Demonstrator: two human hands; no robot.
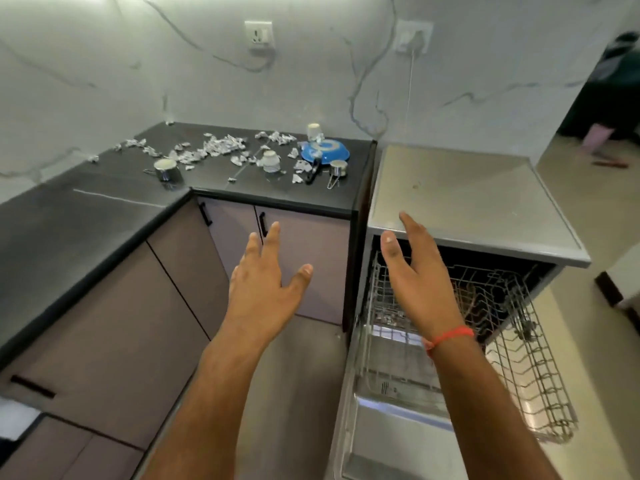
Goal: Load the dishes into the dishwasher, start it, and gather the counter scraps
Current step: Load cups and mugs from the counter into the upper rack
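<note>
A single head-worn, wide-angle view looks forward and steeply down from standing height. It faces a corner where the table [242, 188] meets the marble wall [311, 81], with the open dishwasher [467, 202] at right. Both forearms reach in from the bottom edge, close to the lens. Straight edges bow near the frame's borders.

You're in a home kitchen; black L-shaped counter [104, 216] over mauve cabinets [114, 323]; marble-veined wall [329, 81] with two sockets [259, 35]; freestanding dishwasher [460, 199] open, rack [526, 358] pulled out; cups [270, 160], steel pots [168, 169], a blue plate [325, 152] and foil scraps [221, 148] on the counter; tiled floor [571, 181] leads off right.
</note>
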